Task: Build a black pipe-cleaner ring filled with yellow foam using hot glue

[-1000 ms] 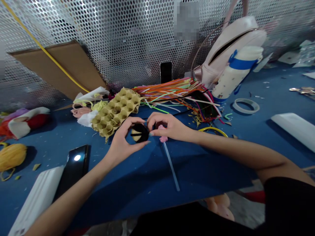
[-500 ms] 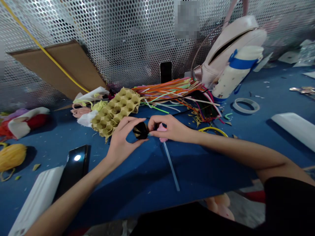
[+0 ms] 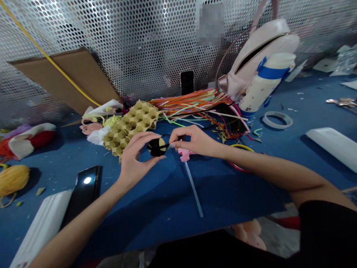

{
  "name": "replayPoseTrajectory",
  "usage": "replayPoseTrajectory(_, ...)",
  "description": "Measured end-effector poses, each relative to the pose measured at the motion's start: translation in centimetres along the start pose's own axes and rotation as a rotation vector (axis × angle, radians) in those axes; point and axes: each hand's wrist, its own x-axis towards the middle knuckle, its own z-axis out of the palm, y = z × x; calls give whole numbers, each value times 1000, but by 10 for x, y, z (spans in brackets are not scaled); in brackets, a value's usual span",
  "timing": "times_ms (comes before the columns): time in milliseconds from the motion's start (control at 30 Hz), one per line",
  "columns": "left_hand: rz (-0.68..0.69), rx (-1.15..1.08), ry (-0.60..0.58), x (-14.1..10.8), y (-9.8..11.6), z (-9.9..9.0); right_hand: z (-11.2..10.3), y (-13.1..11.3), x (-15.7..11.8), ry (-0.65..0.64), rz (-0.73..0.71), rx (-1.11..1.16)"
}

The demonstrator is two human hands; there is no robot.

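Observation:
My left hand grips a small tan cup, apparently cut from an egg carton, between thumb and fingers. Black yarn is wrapped around the cup in several bands. To its right, my right hand pinches a strand of that yarn between thumb and forefinger, pulled taut just off the cup's edge. Under the right hand lies a pink glue gun, partly hidden by it, with a clear glue stick reaching toward the table's front edge.
An egg carton sits behind my left hand, beside a heap of pipe cleaners. A white bottle leans on a pink bag. A tape roll lies right. Left are a black phone and yellow yarn.
The cup has turned, showing more tan on its right side. My right hand has drawn slightly up with the yarn, uncovering more of the glue gun.

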Motion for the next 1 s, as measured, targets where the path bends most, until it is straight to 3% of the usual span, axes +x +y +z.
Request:
replayPoseTrajectory(467,-59,-296,62,-1,-6,0,-3,-16,-3,-28,-23,-18)
replayPoseTrajectory(700,-65,-427,151,-4,-13,2,-5,-14,-2,-90,21,120)
replayPoseTrajectory(1000,-233,-668,162,-12,-5,7,5,-7,-2,-174,109,325)
